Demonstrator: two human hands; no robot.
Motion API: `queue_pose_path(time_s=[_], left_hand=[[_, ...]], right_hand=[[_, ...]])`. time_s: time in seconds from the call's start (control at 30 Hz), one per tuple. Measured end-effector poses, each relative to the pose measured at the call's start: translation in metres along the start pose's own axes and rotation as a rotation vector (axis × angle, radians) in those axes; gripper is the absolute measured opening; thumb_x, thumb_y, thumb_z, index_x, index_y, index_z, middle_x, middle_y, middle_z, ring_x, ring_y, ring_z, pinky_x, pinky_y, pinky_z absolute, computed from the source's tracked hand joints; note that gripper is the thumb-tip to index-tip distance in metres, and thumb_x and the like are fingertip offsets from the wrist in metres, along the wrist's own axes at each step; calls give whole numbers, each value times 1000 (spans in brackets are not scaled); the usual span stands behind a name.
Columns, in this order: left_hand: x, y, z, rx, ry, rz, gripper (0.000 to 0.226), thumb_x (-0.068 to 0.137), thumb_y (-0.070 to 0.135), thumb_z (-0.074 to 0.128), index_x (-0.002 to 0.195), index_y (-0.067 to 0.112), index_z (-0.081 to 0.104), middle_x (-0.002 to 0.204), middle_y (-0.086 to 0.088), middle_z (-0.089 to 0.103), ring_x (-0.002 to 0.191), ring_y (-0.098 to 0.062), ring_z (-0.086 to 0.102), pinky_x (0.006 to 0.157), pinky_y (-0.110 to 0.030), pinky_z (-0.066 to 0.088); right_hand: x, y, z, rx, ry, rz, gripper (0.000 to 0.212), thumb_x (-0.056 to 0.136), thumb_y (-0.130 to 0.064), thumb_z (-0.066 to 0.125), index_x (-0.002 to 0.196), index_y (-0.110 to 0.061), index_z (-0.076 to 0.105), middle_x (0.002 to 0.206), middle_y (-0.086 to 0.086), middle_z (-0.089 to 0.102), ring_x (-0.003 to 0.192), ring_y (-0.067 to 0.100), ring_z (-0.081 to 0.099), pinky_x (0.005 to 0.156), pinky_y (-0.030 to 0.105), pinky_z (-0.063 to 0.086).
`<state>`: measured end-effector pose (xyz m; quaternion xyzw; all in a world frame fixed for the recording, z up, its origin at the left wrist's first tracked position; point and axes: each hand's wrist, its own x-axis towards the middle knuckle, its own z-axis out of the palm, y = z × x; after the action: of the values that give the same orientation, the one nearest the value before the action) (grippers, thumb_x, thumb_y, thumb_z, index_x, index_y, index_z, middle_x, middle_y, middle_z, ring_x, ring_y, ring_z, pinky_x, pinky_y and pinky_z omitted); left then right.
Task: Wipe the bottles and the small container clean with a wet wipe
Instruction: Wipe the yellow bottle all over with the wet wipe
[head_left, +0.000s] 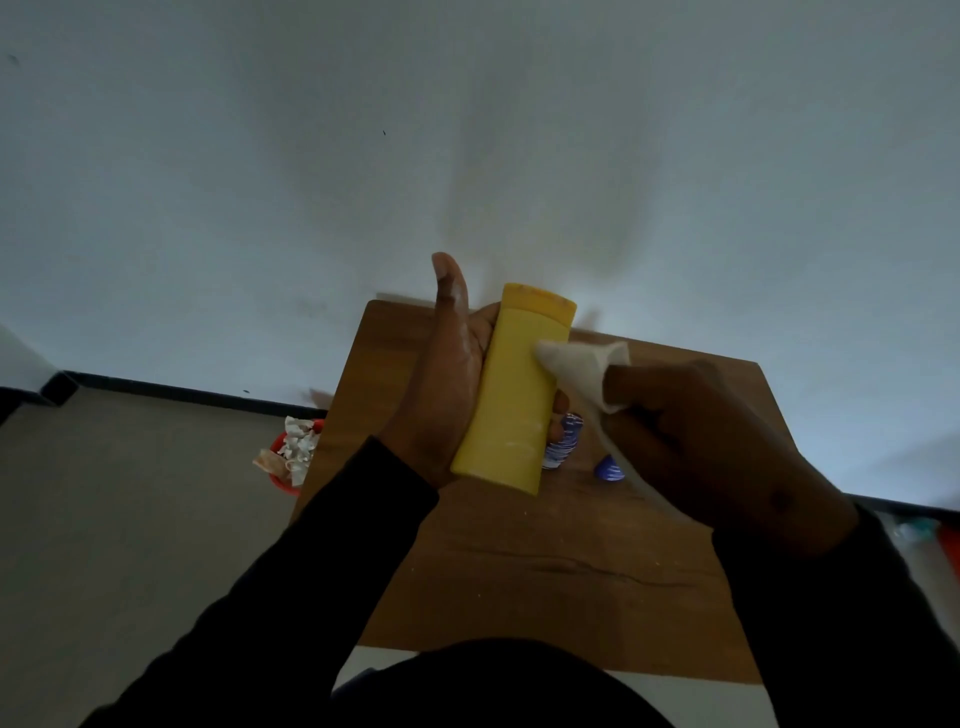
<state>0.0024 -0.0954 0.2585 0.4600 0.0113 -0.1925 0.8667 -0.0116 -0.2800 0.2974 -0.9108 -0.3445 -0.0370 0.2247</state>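
The job looks to be mid-way at best: the tall yellow plastic bottle with a flat cap (511, 395) is being wiped now, and pale smears near its base suggest that end is not yet clean. Two other items wait on the brown wooden bench (545, 561) — a blue-and-white patterned object (565, 439) just beside the bottle's lower end, partly hidden, and a small blue piece (608, 469) near it; whether either has been wiped cannot be told.

The left hand (447, 384) cradles the bottle above the bench, fingers curled round its far side, thumb raised straight and free. The right hand (711, 441) pinches a white wet wipe (576, 371), whose bunched end touches the bottle's upper face just below the cap; a tail of it trails down past the hand.

The bottle is held tilted, cap away from the person, its surface matt and plain yellow with no label showing. Left of the bench, on the floor, a red bin of crumpled white wipes (291, 454)
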Motion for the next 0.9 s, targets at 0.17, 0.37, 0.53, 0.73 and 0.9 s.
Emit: queue_pose_path(time_s=[0.17, 0.37, 0.53, 0.73, 0.9], left_hand=[[1, -4, 4, 36, 13, 2, 102, 82, 81, 4, 130, 6, 56, 106, -25, 65, 83, -32, 66, 73, -48, 57], [0, -3, 1, 4, 31, 14, 100, 80, 82, 8, 132, 10, 54, 104, -22, 64, 78, -30, 66, 67, -43, 57], [-3, -6, 8, 27, 30, 9, 94, 85, 77, 5, 128, 13, 59, 112, -22, 68, 90, -34, 69, 71, -46, 59], [-4, -4, 8, 52, 50, 19, 94, 84, 77, 4, 133, 16, 54, 116, -23, 65, 85, -32, 68, 65, -44, 60], [-7, -7, 14, 132, 58, 43, 91, 89, 71, 3, 129, 9, 57, 91, -14, 73, 76, -26, 72, 64, -40, 61]], right_hand=[[3, -11, 8, 9, -84, -39, 17, 90, -33, 47, 78, -43, 43, 59, -20, 50, 50, 1, 57, 46, 20, 42], [3, -8, -2, 0, -81, -19, 26, 87, -36, 43, 67, -53, 44, 50, -24, 44, 50, -2, 55, 44, 8, 33], [12, -10, 9, -67, 57, 8, 21, 92, -27, 45, 111, -34, 51, 71, -13, 54, 54, 10, 59, 49, 24, 47], [3, -13, 1, -69, -22, -3, 12, 90, -32, 48, 86, -43, 47, 53, -20, 46, 48, 0, 55, 43, 10, 39], [13, -12, 7, -77, 97, 61, 23, 91, -25, 46, 111, -36, 50, 66, -11, 55, 53, 14, 57, 47, 28, 44]])
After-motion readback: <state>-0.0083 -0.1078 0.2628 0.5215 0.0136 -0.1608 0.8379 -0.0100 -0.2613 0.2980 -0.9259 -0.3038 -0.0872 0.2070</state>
